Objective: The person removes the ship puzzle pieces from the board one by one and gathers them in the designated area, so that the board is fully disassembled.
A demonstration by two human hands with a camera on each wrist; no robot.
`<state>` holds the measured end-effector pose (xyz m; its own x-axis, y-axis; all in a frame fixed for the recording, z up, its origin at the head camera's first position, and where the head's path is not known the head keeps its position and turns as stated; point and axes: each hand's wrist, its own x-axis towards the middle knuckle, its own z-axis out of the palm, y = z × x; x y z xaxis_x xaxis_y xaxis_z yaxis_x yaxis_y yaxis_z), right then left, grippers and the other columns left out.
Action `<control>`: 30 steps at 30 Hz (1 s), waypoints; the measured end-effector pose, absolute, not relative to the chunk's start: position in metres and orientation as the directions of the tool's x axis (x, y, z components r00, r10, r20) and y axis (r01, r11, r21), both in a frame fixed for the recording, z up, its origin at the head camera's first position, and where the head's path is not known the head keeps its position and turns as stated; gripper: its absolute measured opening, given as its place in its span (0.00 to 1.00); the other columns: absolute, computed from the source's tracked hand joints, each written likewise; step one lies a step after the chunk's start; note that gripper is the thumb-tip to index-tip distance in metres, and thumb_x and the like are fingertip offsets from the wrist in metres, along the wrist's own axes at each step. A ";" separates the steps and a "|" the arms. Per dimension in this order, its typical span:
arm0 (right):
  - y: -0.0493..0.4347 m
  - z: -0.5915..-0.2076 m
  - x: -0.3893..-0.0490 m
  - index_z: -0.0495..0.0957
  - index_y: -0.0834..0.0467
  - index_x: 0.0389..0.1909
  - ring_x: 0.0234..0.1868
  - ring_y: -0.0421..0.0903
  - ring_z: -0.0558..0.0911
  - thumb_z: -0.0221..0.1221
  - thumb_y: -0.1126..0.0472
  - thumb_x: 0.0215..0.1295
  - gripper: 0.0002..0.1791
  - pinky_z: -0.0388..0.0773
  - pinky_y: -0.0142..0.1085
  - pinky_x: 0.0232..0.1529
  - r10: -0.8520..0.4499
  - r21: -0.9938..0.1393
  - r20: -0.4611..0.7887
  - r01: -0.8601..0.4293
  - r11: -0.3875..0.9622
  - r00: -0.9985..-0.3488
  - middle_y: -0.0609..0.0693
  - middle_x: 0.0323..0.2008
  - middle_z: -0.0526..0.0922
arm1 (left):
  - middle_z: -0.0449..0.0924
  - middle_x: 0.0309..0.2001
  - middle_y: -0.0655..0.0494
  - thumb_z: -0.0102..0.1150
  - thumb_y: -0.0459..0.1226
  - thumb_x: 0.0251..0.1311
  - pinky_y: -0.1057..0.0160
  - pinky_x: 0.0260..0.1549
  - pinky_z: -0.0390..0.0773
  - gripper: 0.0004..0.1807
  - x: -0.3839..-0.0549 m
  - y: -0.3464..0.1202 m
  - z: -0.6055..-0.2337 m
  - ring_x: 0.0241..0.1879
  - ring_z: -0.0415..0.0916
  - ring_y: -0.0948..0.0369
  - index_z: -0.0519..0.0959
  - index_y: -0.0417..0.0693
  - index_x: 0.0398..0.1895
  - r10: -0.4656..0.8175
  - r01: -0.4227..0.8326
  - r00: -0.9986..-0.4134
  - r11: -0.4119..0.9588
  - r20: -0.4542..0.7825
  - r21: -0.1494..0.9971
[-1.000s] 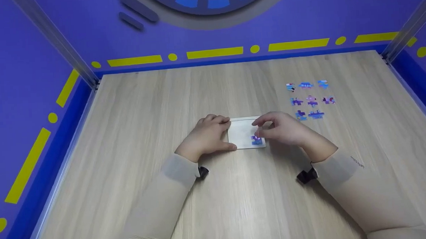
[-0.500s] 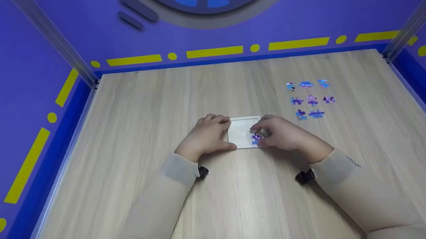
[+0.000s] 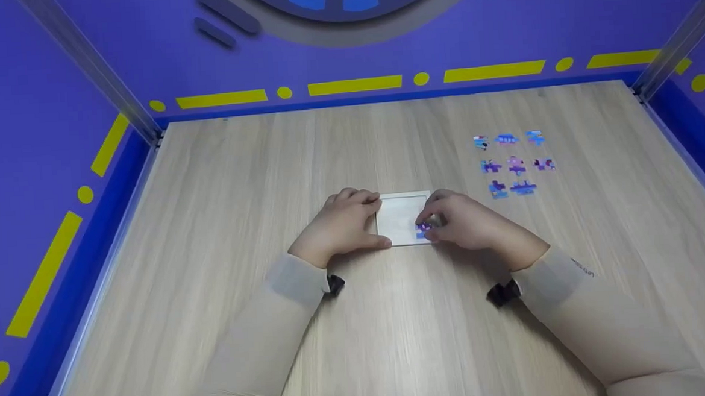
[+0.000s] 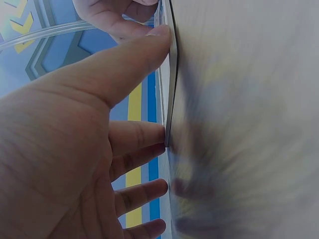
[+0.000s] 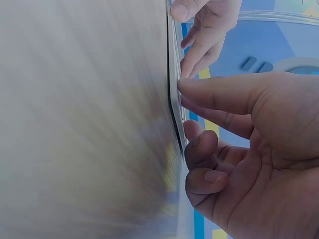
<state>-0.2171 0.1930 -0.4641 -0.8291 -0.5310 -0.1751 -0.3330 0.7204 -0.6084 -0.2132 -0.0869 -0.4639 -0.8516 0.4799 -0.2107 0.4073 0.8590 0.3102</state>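
Note:
A small white puzzle tray (image 3: 395,211) lies on the table in the head view. My left hand (image 3: 345,225) rests at its left side, thumb on the near corner and index finger at the far corner. In the left wrist view these fingers (image 4: 137,137) are fairly straight against the tray's edge. A purple and blue jigsaw piece (image 3: 422,231) lies in the tray's near right corner. My right hand (image 3: 459,219) holds this piece between thumb and index finger, partly hiding it. In the right wrist view its other fingers (image 5: 202,149) are curled beside the tray.
Several loose jigsaw pieces (image 3: 515,165) lie in rows on the wooden table (image 3: 255,179), right of and beyond the tray. Blue-purple panels (image 3: 351,59) with yellow marks border the table's back and sides.
My right hand has moved down slightly onto the jigsaw piece, its index finger and thumb closing around it. The left hand stays at the tray's left side.

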 end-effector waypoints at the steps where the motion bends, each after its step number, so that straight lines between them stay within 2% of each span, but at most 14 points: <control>1: 0.193 -0.464 -0.217 0.94 0.56 0.54 0.55 0.55 0.81 0.72 0.65 0.71 0.13 0.78 0.52 0.60 -0.530 -0.609 -0.175 -0.332 0.720 -0.830 0.59 0.59 0.85 | 0.68 0.88 0.54 0.73 0.66 0.68 0.41 0.89 0.60 0.54 -0.213 -0.087 -0.464 0.87 0.62 0.47 0.69 0.47 0.87 0.480 0.408 -0.852 0.859 -0.210 0.310; 8: 0.191 -0.465 -0.215 0.94 0.57 0.53 0.53 0.55 0.81 0.72 0.67 0.71 0.12 0.78 0.48 0.56 -0.538 -0.610 -0.160 -0.346 0.713 -0.828 0.59 0.59 0.85 | 0.67 0.88 0.54 0.74 0.66 0.68 0.41 0.88 0.61 0.53 -0.212 -0.088 -0.462 0.87 0.62 0.47 0.70 0.47 0.87 0.476 0.401 -0.854 0.859 -0.208 0.317; 18: 0.187 -0.465 -0.213 0.92 0.56 0.55 0.52 0.54 0.81 0.71 0.68 0.73 0.13 0.81 0.52 0.57 -0.520 -0.595 -0.169 -0.334 0.731 -0.837 0.58 0.57 0.86 | 0.67 0.88 0.53 0.74 0.66 0.68 0.41 0.88 0.61 0.54 -0.211 -0.089 -0.464 0.87 0.63 0.46 0.70 0.46 0.87 0.475 0.402 -0.857 0.858 -0.198 0.319; 30: 0.189 -0.464 -0.213 0.92 0.56 0.54 0.48 0.53 0.81 0.70 0.69 0.70 0.15 0.79 0.44 0.51 -0.510 -0.626 -0.168 -0.308 0.716 -0.843 0.56 0.50 0.88 | 0.67 0.88 0.52 0.74 0.67 0.67 0.41 0.88 0.62 0.55 -0.212 -0.087 -0.465 0.87 0.63 0.46 0.68 0.46 0.88 0.476 0.401 -0.856 0.859 -0.204 0.319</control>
